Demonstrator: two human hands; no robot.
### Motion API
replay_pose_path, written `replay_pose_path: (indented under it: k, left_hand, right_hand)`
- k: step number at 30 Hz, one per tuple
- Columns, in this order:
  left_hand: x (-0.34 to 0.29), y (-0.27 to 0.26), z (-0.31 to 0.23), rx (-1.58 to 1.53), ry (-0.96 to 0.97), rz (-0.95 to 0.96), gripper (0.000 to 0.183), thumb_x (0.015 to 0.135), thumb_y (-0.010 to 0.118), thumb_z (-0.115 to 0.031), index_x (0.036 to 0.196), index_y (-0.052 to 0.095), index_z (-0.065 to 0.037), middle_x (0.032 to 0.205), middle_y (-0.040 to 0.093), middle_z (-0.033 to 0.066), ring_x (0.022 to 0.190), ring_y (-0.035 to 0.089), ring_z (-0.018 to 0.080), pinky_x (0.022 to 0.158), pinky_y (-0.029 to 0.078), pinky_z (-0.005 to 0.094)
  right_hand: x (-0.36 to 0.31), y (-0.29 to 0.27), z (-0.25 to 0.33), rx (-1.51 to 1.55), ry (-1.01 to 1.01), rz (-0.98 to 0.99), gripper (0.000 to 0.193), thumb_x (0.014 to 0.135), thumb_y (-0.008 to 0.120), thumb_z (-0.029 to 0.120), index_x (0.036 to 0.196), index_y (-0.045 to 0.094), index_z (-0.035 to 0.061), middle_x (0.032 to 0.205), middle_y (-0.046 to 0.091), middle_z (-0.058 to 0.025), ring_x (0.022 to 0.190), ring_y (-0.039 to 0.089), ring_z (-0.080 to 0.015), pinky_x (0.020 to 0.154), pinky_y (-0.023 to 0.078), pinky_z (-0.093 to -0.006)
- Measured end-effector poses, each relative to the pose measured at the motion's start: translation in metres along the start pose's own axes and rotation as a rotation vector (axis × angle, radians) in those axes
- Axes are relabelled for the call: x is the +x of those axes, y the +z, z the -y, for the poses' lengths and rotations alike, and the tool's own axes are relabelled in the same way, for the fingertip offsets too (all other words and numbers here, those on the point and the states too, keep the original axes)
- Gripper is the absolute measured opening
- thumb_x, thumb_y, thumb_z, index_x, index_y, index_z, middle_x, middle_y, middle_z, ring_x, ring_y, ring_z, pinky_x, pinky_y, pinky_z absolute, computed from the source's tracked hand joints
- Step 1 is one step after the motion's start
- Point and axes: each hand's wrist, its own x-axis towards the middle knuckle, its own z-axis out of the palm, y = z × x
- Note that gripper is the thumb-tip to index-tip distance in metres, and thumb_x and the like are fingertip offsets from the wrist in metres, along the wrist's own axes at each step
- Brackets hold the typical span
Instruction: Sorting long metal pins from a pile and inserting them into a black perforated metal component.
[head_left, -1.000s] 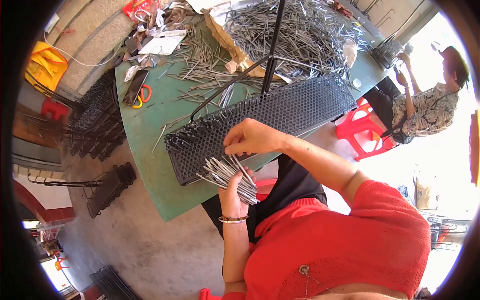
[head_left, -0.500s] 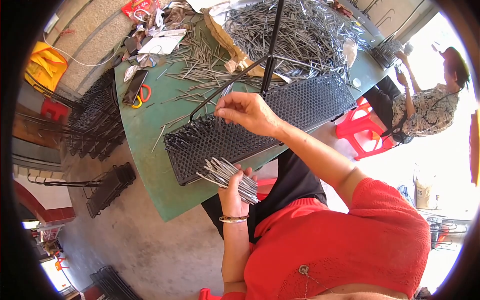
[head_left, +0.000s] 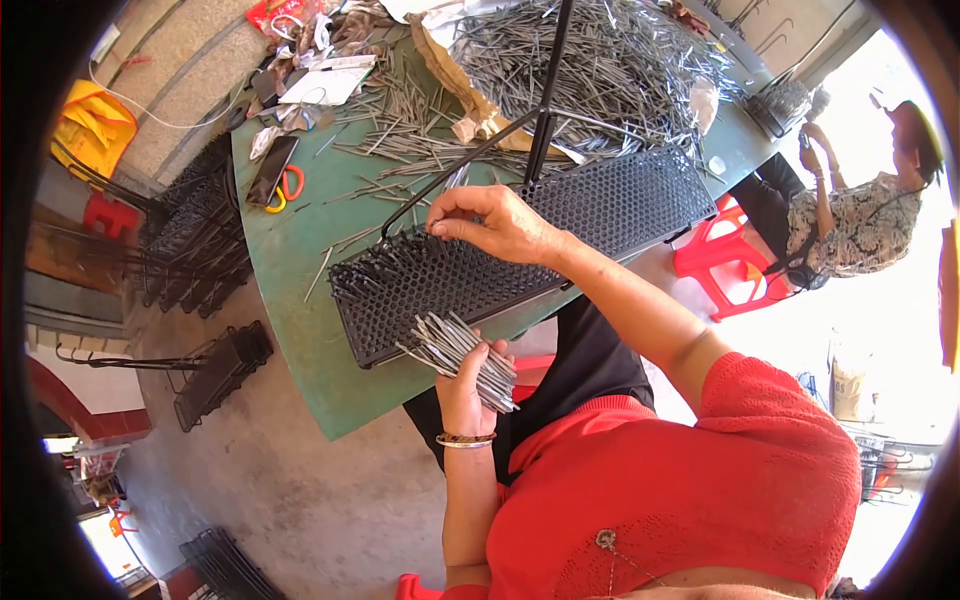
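Note:
A loose bundle of thin grey metal rods (head_left: 462, 358) fans out from my left hand (head_left: 463, 398), its fingers wrapped round them below the rack's front edge. My right hand (head_left: 500, 225) is closed in a pinch over the left half of a long black honeycomb-holed rack (head_left: 620, 205). What sits between its fingertips is too small to make out; pale rod ends show just beyond the knuckles, and I cannot tell whether they are held. Dark rods (head_left: 375, 268) stand packed in the holes at the rack's left end. The holes to the right show no rods.
A big heap of metal rods (head_left: 590, 70) covers the back of the green table (head_left: 330, 385). Scissors (head_left: 289, 188) and a phone (head_left: 272, 170) lie at its left. A black bar frame (head_left: 543, 120) rises behind the rack. Another person (head_left: 860, 220) sits at the right beside a red stool (head_left: 725, 262).
My right hand has shifted slightly left, its fingertips still low over the rack. My left hand and its rods stay almost in place.

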Motion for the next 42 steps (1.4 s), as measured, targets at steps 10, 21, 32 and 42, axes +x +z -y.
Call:
replay_pose_path:
  k: [10,21,32,42]
  left_hand:
    - [-0.002,-0.001,-0.002,-0.002,0.005,0.029,0.026,0.082,0.062,-0.007,0.106,0.055,-0.001,0.09,0.06,0.0077,0.084,0.063,0.0197,0.069,0.056,0.0354]
    - [-0.001,-0.004,-0.003,0.015,-0.019,0.021,0.03,0.081,0.061,-0.005,0.11,0.053,0.0,0.092,0.06,0.0088,0.087,0.063,0.0209,0.071,0.056,0.037]
    - [-0.002,-0.007,-0.004,0.007,-0.043,0.022,0.03,0.082,0.059,-0.006,0.111,0.053,-0.001,0.096,0.06,0.0089,0.091,0.061,0.0203,0.076,0.054,0.0372]
    - [-0.004,-0.01,-0.01,-0.016,-0.033,0.0,0.031,0.082,0.057,-0.003,0.112,0.052,-0.002,0.098,0.061,0.0122,0.084,0.063,0.0216,0.071,0.055,0.0354]
  right_hand:
    - [0.002,-0.004,0.003,-0.01,-0.034,0.081,0.012,0.089,0.061,0.011,0.097,0.061,0.0019,0.085,0.065,-0.0035,0.078,0.062,-0.0104,0.069,0.05,-0.0252]
    - [0.0,0.0,-0.01,-0.091,-0.114,0.065,0.013,0.085,0.061,0.009,0.096,0.06,0.0009,0.086,0.064,-0.0102,0.079,0.064,-0.0231,0.071,0.05,-0.0335]
    - [-0.012,0.027,-0.003,-0.723,-0.348,-0.102,0.015,0.077,0.068,0.012,0.089,0.063,0.0054,0.088,0.06,-0.0053,0.08,0.057,-0.0221,0.072,0.041,-0.0328]
    - [-0.032,0.03,0.028,-0.372,0.166,0.254,0.027,0.077,0.071,0.025,0.088,0.067,0.0007,0.077,0.063,-0.0106,0.07,0.062,-0.0243,0.063,0.049,-0.0344]
